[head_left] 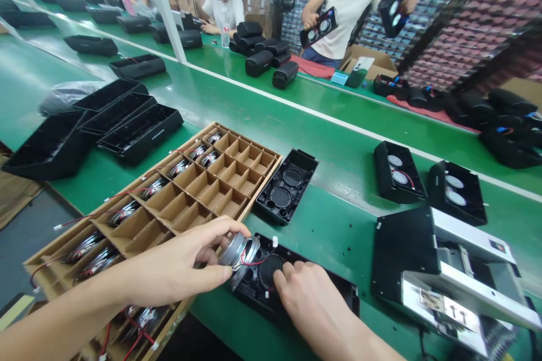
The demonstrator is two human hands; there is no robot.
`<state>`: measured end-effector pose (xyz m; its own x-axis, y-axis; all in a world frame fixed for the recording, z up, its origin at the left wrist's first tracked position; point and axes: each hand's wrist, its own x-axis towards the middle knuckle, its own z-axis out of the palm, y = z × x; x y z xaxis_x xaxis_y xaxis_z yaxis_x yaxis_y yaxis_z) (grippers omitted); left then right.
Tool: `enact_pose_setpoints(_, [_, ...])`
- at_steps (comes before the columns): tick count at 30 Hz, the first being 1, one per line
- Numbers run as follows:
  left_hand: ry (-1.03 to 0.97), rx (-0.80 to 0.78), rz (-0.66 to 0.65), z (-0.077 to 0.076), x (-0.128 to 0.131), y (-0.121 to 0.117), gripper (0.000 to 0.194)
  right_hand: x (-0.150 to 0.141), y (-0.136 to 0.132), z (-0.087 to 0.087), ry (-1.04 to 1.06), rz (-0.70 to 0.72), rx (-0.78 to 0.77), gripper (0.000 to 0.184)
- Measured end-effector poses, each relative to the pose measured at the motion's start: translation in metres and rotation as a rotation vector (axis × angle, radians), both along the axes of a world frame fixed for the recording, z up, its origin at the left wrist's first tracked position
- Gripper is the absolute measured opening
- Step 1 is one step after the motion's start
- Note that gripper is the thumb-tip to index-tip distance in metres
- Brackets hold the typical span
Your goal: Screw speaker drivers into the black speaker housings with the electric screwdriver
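Note:
My left hand [182, 262] grips a round metal speaker driver [239, 256] with red and black wires, holding it tilted just above a black plastic speaker housing [249, 287]. My right hand [309, 304] rests its fingertips on that housing, beside a round grilled opening [271, 271]. Under my left forearm lies a compartmented cardboard tray [203, 180] holding several wired drivers [122, 214]. Part of the housing is hidden by my hands.
On the green conveyor [339, 163] lie another black housing [287, 186], two housings with fitted drivers [398, 172] on the right, and a black-and-silver fixture [444, 271]. Black housings are stacked at left [139, 132]. Co-workers [349, 5] handle speaker parts across the belt.

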<state>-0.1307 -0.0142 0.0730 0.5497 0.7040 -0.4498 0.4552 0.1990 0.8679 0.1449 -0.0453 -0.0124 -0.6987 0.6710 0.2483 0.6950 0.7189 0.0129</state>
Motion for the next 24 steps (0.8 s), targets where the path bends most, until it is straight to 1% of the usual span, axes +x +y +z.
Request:
enact_pose_setpoints(2, [0.102, 0.045, -0.057, 0.007, 0.010, 0.000, 0.050, 0.014, -0.007, 0.006, 0.083, -0.040, 0.019, 0.022])
enact_pose_setpoints(3, [0.144, 0.106, -0.092, 0.009, 0.017, -0.001, 0.050, 0.022, -0.012, 0.007, 0.128, -0.060, 0.020, 0.021])
enact_pose_setpoints(5, [0.212, 0.297, -0.188, 0.007, 0.033, -0.003, 0.046, 0.035, -0.025, 0.002, 0.211, -0.088, 0.025, 0.019])
enact_pose_setpoints(6, [0.249, 0.406, -0.241, 0.004, 0.042, -0.004, 0.043, 0.040, -0.031, -0.004, 0.246, -0.089, 0.028, 0.020])
enact_pose_setpoints(8, [0.355, 0.591, -0.340, -0.007, 0.060, -0.005, 0.040, 0.046, -0.045, -0.021, 0.372, -0.122, 0.075, 0.024])
enact_pose_setpoints(10, [0.464, 0.715, -0.430, -0.019, 0.076, -0.006, 0.037, 0.046, -0.056, -0.041, 0.504, -0.209, 0.114, 0.026])
enact_pose_setpoints(12, [0.564, 0.803, -0.498, -0.029, 0.088, -0.007, 0.030, 0.042, -0.064, -0.055, 0.605, -0.303, 0.149, 0.027])
enact_pose_setpoints(14, [0.654, 0.855, -0.544, -0.036, 0.095, -0.008, 0.026, 0.038, -0.066, -0.057, 0.635, -0.313, 0.178, 0.024])
enact_pose_setpoints(16, [0.736, 0.870, -0.568, -0.039, 0.100, -0.009, 0.026, 0.037, -0.065, -0.052, 0.657, -0.269, 0.205, 0.020])
enact_pose_setpoints(18, [0.792, 0.875, -0.589, -0.042, 0.104, -0.011, 0.026, 0.038, -0.063, -0.044, 0.652, -0.237, 0.188, 0.020])
enact_pose_setpoints(21, [0.840, 0.889, -0.598, -0.045, 0.109, -0.012, 0.029, 0.041, -0.061, -0.039, 0.664, -0.255, 0.171, 0.021])
enact_pose_setpoints(24, [0.856, 0.881, -0.585, -0.049, 0.112, -0.013, 0.030, 0.042, -0.060, -0.039, 0.681, -0.261, 0.170, 0.019])
